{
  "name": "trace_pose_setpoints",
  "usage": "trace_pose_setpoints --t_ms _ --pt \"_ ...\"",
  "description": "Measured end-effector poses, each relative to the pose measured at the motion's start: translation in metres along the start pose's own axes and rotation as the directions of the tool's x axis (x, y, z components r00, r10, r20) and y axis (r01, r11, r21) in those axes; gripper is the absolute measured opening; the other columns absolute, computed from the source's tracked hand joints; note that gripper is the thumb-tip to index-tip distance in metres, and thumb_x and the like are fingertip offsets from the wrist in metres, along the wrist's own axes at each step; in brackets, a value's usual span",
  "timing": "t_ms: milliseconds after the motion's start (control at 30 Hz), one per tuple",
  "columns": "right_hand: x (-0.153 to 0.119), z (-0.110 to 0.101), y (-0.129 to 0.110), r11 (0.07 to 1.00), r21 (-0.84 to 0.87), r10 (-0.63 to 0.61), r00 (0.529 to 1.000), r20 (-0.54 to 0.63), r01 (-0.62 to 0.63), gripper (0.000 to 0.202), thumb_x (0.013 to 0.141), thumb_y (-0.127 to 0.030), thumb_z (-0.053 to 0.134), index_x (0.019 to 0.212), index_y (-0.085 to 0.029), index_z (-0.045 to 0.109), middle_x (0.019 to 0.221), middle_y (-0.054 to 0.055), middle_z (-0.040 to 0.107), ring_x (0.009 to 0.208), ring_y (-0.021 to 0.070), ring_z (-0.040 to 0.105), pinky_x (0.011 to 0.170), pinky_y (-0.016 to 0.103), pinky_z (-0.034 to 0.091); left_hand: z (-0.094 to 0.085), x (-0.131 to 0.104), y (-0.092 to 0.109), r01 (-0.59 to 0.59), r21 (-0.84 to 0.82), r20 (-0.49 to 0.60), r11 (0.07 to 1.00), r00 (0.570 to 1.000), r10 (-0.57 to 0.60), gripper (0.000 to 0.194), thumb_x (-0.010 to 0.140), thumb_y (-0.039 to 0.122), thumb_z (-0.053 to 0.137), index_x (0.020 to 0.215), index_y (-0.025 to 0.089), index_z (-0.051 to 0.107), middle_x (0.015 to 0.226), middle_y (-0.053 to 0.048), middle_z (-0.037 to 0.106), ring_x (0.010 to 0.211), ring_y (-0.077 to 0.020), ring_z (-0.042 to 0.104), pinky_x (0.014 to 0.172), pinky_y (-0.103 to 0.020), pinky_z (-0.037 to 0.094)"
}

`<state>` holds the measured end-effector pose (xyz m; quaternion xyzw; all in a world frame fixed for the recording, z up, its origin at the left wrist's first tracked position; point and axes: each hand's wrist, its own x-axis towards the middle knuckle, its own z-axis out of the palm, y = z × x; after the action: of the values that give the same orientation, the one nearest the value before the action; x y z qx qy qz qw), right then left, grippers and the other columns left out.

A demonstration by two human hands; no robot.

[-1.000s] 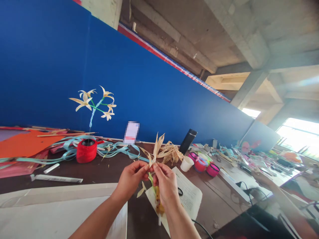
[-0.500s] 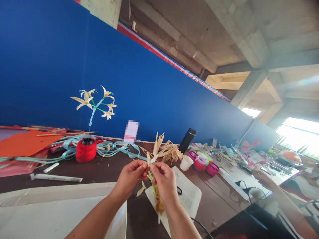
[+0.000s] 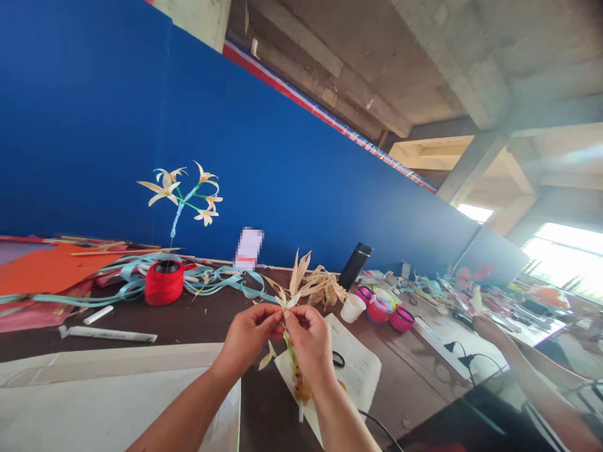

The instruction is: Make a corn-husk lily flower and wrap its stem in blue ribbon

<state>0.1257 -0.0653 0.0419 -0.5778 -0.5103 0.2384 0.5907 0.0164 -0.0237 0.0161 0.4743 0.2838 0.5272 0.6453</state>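
Between my two hands is a pale flower made of dry husk-like petals, with a green stem below it. My left hand pinches the flower's base from the left, thumb against fingers. From the right, my right hand pinches the same base. The exact grip point is partly covered by my fingertips. Under my hands a yellow glue gun lies on a printed sheet, half hidden by my right wrist. Loose petals lie left of the stem.
A bunch of dried husks, a white cup and a black bottle stand beyond my hands. At left are a red thread spool, blue ribbon and a finished flower spray. A co-worker's arm reaches in at right.
My hands stay pinched at the flower base, with only small finger shifts. At far right, the co-worker's hand has risen slightly and a pale object now shows at it.
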Motion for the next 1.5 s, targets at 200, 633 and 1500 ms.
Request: trace_pose_setpoints --t_ms 200,633,1500 --pt "0.002 -0.003 0.002 0.999 0.006 0.040 0.999 0.007 -0.040 0.017 0.074 -0.030 0.060 0.070 -0.014 0.064 0.056 -0.001 0.059 0.044 0.0071 0.044 0.041 0.018 0.035 0.000 -0.001 0.000 0.002 0.012 -0.011 1.000 1.000 -0.002 0.025 0.063 0.036 0.075 0.076 0.015 0.070 0.067 0.000 0.068 0.058 -0.0108 0.062 0.061 -0.024 0.055" --pt "0.000 -0.005 0.009 0.999 -0.004 -0.043 0.999 -0.007 0.043 0.017 0.076 -0.031 0.062 0.069 -0.015 0.065 0.059 -0.001 0.060 0.048 0.0083 0.046 0.045 0.019 0.036 0.000 -0.002 0.003 -0.013 0.095 -0.012 0.995 1.000 0.015 0.023 0.065 0.037 0.073 0.071 0.015 0.067 0.062 0.002 0.064 0.057 -0.0102 0.061 0.060 -0.022 0.054" --pt "-0.001 -0.008 0.014 0.989 -0.115 -0.093 0.995 0.040 0.097 0.019 0.078 -0.032 0.060 0.080 -0.016 0.071 0.069 0.003 0.067 0.057 0.0130 0.056 0.051 0.022 0.042 0.005 -0.005 0.003 -0.047 0.218 -0.097 0.975 0.993 0.070 0.019 0.067 0.033 0.065 0.075 0.018 0.072 0.073 -0.002 0.072 0.067 -0.0190 0.069 0.064 -0.029 0.056"
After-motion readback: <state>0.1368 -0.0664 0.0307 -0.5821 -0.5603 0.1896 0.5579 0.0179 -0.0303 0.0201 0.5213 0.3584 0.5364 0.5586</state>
